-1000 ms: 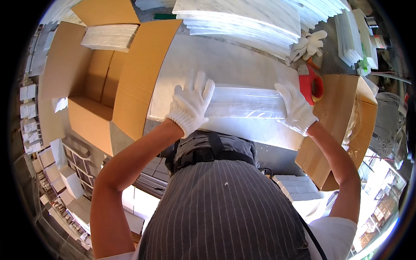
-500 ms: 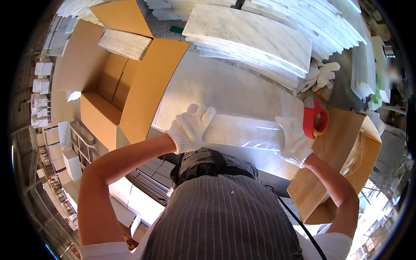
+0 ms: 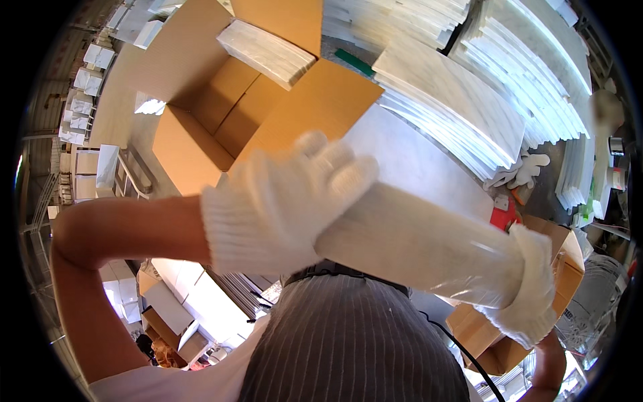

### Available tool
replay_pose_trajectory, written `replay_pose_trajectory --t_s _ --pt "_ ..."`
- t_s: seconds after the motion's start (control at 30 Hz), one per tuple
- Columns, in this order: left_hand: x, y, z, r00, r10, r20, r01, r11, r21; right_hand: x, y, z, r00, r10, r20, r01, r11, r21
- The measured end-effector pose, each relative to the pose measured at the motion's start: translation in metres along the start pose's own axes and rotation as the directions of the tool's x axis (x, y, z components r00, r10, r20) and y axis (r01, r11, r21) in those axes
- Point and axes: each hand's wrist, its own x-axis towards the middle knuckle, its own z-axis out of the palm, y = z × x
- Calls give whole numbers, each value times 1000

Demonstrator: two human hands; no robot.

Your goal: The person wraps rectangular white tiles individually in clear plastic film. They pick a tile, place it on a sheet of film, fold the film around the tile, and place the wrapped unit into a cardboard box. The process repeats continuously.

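My left hand, in a white knit glove, grips the left end of a long pale marble tile pack in clear plastic wrap. Around its right end wraps my gloved right hand. The pack is raised off the work table in front of my apron, its right end tilted toward me. How thick it is cannot be seen. Beyond my left hand stands an open cardboard box; a similar wrapped tile pack lies at its far side, with bare cardboard showing beside it.
Loose marble tiles are stacked at the table's back right, with more stacks behind. Spare white gloves lie beside them. A red tape dispenser is partly hidden behind the pack. Another open cardboard box stands at lower right.
Both hands have lifted the wrapped tile pack from the table, closer to me, and its right end has swung nearer. My view has turned, so the box appears further right.
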Motion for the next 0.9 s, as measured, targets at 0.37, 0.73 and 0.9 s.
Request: replay_pose_trajectory --t_s 0.37,0.73,0.9 --pt "-146 -145 -46 954 -153 -257 201 964 176 195 -128 14 970 -229 84 233 972 -37" --pt "-194 -330 -69 973 -191 -131 224 916 332 323 -227 138 992 -3 128 -4 998 59" --pt "-160 -400 -62 984 -179 13 164 922 351 348 -233 197 981 166 105 -179 974 136"
